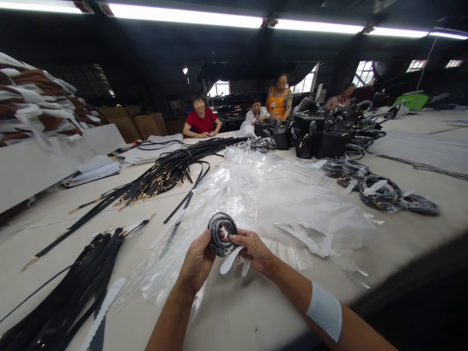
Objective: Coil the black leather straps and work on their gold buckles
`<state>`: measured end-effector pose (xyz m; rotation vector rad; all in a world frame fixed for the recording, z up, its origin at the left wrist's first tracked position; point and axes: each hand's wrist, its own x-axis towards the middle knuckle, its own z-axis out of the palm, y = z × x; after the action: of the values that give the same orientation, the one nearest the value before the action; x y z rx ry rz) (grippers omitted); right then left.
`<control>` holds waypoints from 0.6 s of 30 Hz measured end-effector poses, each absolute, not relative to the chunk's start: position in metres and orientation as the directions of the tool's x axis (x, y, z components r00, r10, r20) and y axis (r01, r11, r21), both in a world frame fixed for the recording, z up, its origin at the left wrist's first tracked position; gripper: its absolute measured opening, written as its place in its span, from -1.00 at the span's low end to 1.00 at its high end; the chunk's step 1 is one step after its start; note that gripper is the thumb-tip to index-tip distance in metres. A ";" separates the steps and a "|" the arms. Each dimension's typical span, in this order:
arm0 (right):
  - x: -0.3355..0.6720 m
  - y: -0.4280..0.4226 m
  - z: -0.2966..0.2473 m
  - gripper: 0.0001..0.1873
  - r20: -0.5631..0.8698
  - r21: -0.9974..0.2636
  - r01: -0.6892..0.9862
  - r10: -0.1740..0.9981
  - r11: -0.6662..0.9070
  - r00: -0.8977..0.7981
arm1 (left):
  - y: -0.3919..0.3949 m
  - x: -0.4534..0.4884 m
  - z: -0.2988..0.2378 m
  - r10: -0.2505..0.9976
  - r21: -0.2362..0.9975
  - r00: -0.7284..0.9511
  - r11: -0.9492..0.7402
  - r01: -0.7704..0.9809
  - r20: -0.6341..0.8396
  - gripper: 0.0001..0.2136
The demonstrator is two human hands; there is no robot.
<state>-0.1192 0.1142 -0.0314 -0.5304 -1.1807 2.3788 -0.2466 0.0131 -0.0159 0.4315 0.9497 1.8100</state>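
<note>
Between my two hands is a coiled black strap (pixel 216 244), wound into a ring and looking wrapped in clear plastic. My left hand (pixel 199 261) closes on the coil's left side. On the other side my right hand (pixel 254 248) pinches the coil, its thumb reaching toward the centre hole. White paper-like tabs (pixel 230 262) stick out below the coil by my right fingers. Under and beyond my hands, clear plastic bags (pixel 234 190) spread over the pale table (pixel 270 312).
Black straps with gold clasps (pixel 164 175) lie at left, with another bundle (pixel 80 287) nearer. Wrapped coils (pixel 380 192) rest at right. Black handbags (pixel 310 131) stand at the back, near several people, one in an orange apron (pixel 277 102). Brown-and-white material (pixel 36 97) is piled far left.
</note>
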 end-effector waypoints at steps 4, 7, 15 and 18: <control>-0.120 0.113 -0.032 -0.62 -0.116 -0.824 -0.251 0.584 -0.509 -0.803 | 0.016 -0.241 -0.020 0.856 0.779 -0.497 -0.213 -0.589 -0.142 -0.69; -0.120 0.109 -0.028 -0.60 -0.112 -0.821 -0.270 0.606 -0.503 -0.788 | 0.020 -0.231 -0.022 0.818 0.843 -0.568 -0.241 -0.481 -0.091 -0.69; -0.120 0.105 -0.036 -0.57 -0.118 -0.804 -0.220 0.511 -0.552 -0.852 | 0.021 -0.225 -0.031 0.721 0.975 -0.692 -0.170 -0.145 0.023 -0.64; -0.121 0.105 -0.043 -0.56 -0.113 -0.817 -0.206 0.500 -0.538 -0.859 | 0.021 -0.229 -0.031 0.712 0.987 -0.702 -0.110 -0.120 -0.006 -0.61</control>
<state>-0.1208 0.1053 -0.0427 -0.4716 -1.2114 2.3986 -0.2291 0.0208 -0.0314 0.6586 1.5893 1.8692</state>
